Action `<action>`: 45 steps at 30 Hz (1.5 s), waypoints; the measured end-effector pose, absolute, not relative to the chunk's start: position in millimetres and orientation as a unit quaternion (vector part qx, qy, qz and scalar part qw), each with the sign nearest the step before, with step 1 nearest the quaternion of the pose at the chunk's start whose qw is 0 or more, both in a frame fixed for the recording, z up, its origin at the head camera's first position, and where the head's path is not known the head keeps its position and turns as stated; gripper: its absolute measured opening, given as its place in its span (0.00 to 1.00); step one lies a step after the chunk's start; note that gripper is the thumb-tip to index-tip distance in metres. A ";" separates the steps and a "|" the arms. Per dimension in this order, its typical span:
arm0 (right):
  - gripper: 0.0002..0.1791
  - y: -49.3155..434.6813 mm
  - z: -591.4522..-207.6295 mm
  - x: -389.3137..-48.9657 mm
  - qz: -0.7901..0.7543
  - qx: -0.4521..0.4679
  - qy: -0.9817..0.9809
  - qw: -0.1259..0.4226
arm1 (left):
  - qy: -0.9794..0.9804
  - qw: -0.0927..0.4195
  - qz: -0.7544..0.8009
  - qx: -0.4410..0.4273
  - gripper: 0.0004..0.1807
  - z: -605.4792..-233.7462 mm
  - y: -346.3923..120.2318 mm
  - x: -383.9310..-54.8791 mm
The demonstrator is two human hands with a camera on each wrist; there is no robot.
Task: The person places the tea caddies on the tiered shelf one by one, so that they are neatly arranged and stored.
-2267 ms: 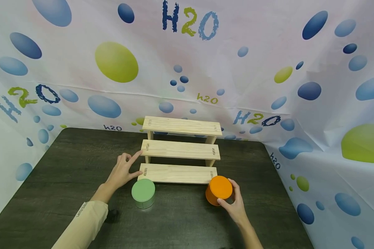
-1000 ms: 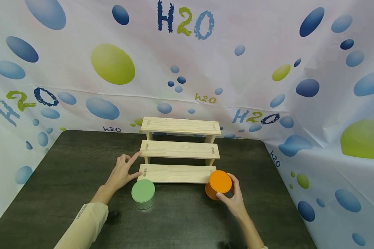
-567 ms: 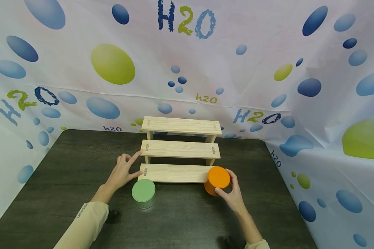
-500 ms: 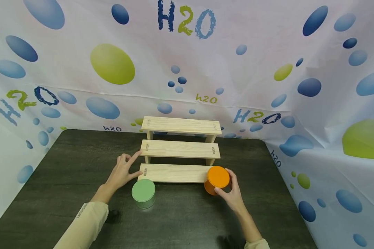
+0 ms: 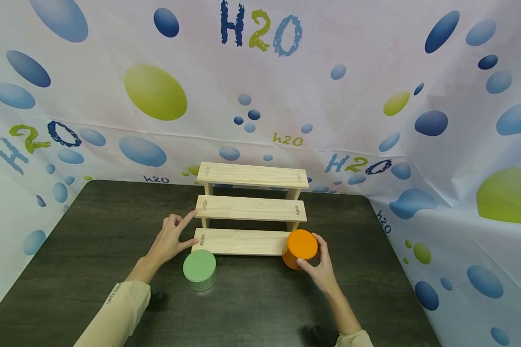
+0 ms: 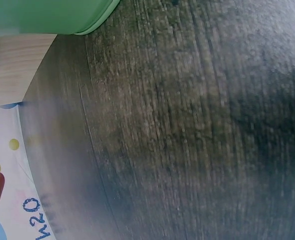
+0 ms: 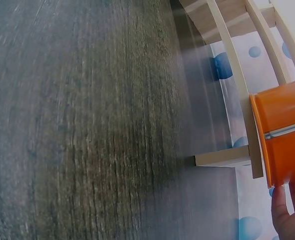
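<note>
My right hand [image 5: 321, 270] grips an orange round tin [image 5: 300, 248] between thumb and fingers, at the front right end of the lowest shelf; the tin overlaps that end in the head view. In the right wrist view, the orange tin [image 7: 287, 132] shows a pale seam, with fingertips at its base. A three-step wooden shelf rack [image 5: 252, 208] stands on the table. My left hand [image 5: 167, 241] is at its left end, index fingertip at the middle shelf, thumb tip at the lowest. A green lidded tin [image 5: 199, 270] stands upright just in front of the rack's left end.
The dark wood table [image 5: 247, 308] runs back to a white bubble-printed backdrop [image 5: 260, 72], which also closes off the right side. Behind my left forearm lies a small dark shape [image 5: 157, 300] on the table.
My right hand has carried the orange tin away from me and slightly left, over the lowest shelf's right end. My left hand, the green tin and the rack stay put.
</note>
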State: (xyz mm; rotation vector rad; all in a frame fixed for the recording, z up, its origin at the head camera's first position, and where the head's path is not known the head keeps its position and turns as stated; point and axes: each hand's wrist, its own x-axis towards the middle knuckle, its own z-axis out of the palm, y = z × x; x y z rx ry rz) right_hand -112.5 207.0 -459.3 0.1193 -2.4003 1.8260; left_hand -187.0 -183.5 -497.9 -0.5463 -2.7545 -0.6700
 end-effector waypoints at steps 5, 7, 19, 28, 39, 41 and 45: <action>0.38 207.4 -461.1 -113.4 0.612 0.036 -0.788 0.051 | -0.946 0.130 -0.230 -0.188 0.48 -499.6 -183.7 -186.4; 0.39 206.9 -461.3 -113.9 0.610 0.033 -0.790 0.050 | -0.945 0.133 -0.230 -0.190 0.48 -500.2 -183.7 -186.3; 0.39 203.6 -459.6 -116.7 0.610 0.023 -0.791 0.042 | -0.945 0.133 -0.233 -0.187 0.48 -501.1 -182.6 -185.5; 0.39 205.0 -459.4 -120.7 0.602 0.023 -0.797 0.035 | -0.945 0.134 -0.234 -0.187 0.48 -500.7 -182.7 -185.1; 0.39 206.5 -461.2 -127.1 0.602 0.023 -0.797 0.032 | -0.941 0.144 -0.237 -0.193 0.49 -501.3 -182.5 -185.7; 0.39 206.4 -461.1 -127.8 0.603 0.022 -0.797 0.031 | -0.940 0.148 -0.238 -0.194 0.49 -501.2 -182.1 -185.8; 0.39 205.5 -460.3 -128.7 0.607 0.022 -0.794 0.030 | -0.940 0.152 -0.237 -0.192 0.50 -501.2 -181.9 -185.8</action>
